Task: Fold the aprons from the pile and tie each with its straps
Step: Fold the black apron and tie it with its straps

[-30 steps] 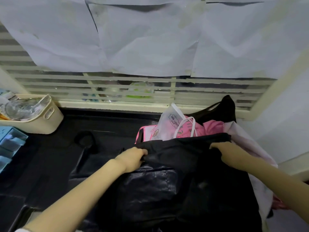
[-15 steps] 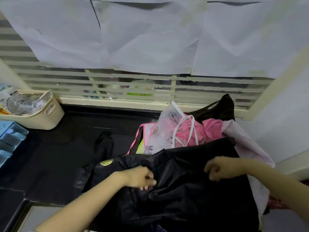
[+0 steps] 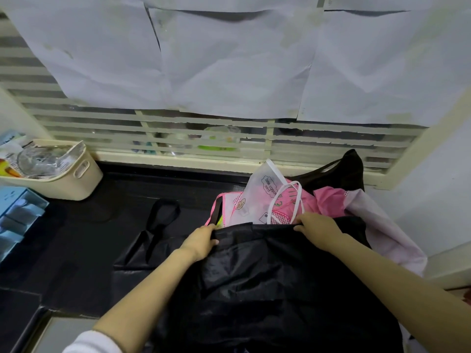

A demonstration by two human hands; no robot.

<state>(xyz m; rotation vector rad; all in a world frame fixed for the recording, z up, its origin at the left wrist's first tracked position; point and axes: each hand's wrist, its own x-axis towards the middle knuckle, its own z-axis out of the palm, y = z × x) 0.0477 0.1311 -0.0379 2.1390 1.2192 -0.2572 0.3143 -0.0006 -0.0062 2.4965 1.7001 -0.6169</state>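
A shiny black apron lies spread on the dark counter in front of me. My left hand grips the left end of its far folded edge. My right hand grips the right end of the same edge. A black neck strap loop of the apron lies flat on the counter to the left. Behind the black apron sits the pile: pink aprons, a white printed one with white straps, and a black one at the back.
A cream basket with plastic-wrapped items stands at the back left. Blue boxes sit at the left edge. A louvred window with white paper sheets runs along the back. A white wall closes the right side.
Both hands carried the black apron's edge away from me, up against the pile, after drawing it closer half a second ago. The neck strap loop now lies stretched out on the left.
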